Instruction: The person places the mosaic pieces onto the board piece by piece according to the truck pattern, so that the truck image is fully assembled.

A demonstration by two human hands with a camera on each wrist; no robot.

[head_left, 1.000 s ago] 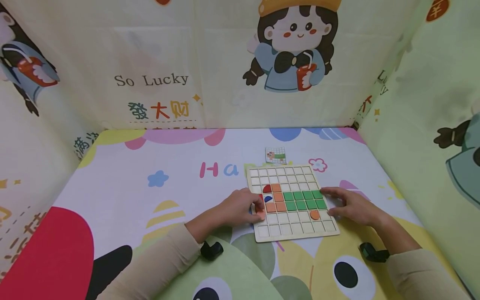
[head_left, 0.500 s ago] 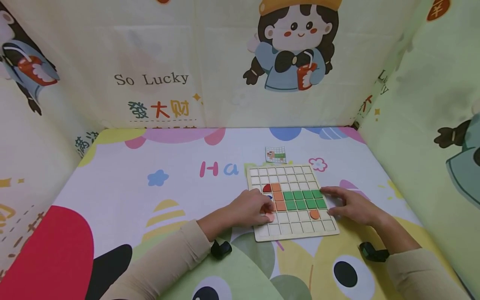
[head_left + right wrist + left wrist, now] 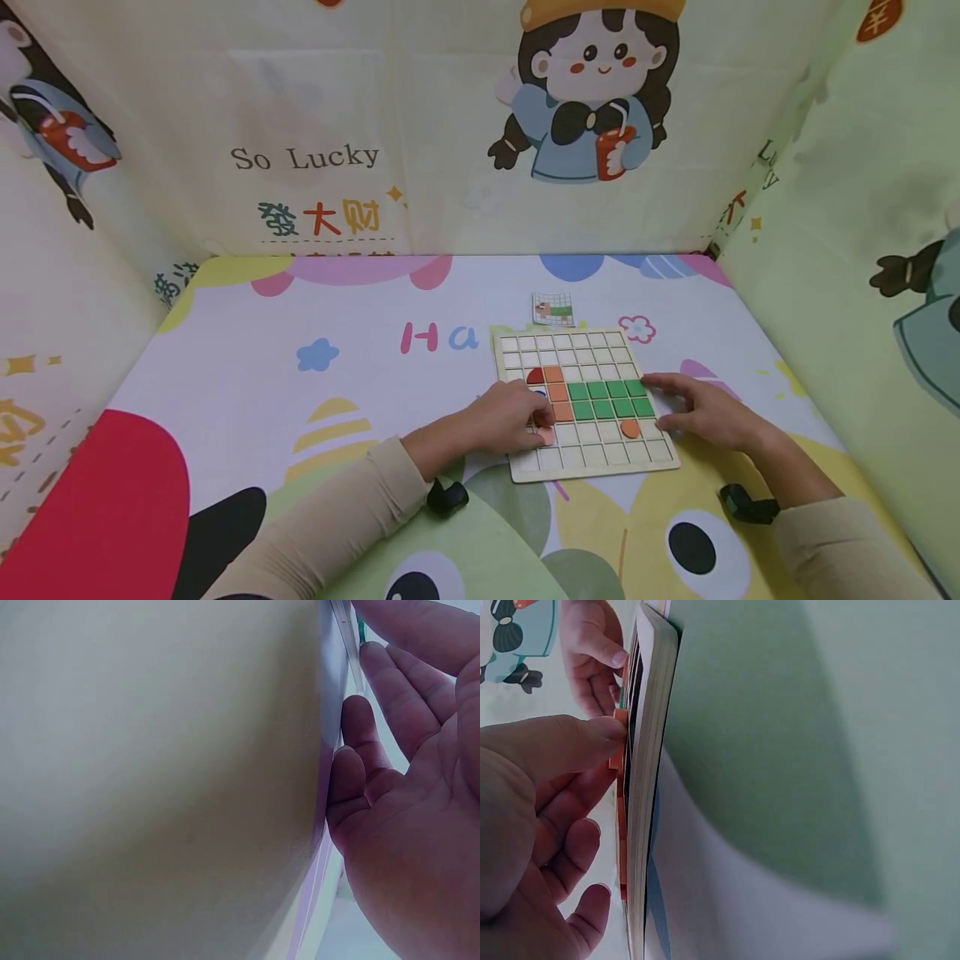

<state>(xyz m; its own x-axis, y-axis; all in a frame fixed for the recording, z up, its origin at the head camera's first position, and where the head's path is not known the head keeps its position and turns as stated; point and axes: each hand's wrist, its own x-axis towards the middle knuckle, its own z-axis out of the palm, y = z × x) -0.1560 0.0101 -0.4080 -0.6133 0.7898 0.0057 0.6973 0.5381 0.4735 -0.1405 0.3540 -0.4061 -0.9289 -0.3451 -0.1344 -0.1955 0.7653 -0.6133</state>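
Note:
A wooden grid board [image 3: 592, 475] lies on the table, with green squares [image 3: 606, 399], orange squares [image 3: 553, 392] and a dark red curved piece [image 3: 536, 376] in its cells. At the board's lower left, my left hand [image 3: 504, 417] pinches a small orange piece [image 3: 617, 750] between thumb and forefinger, just above the cells. Its full outline is partly hidden by the fingers. A blue-marked piece shows only in part behind that hand. My right hand [image 3: 705, 408] touches the board's right edge with thumb and forefinger spread apart; its other fingers are loosely bent.
An orange round piece [image 3: 629, 429] sits in a lower right cell of the board. Behind the board lies a small pattern card [image 3: 552, 309] printed with a similar grid picture. A printed cloth [image 3: 360, 308] covers the table, and printed curtains [image 3: 442, 100] enclose it.
My left hand has moved right from the board's left edge, carrying the orange piece, and now covers part of the blue-marked piece. The right hand has stayed at the board's edge.

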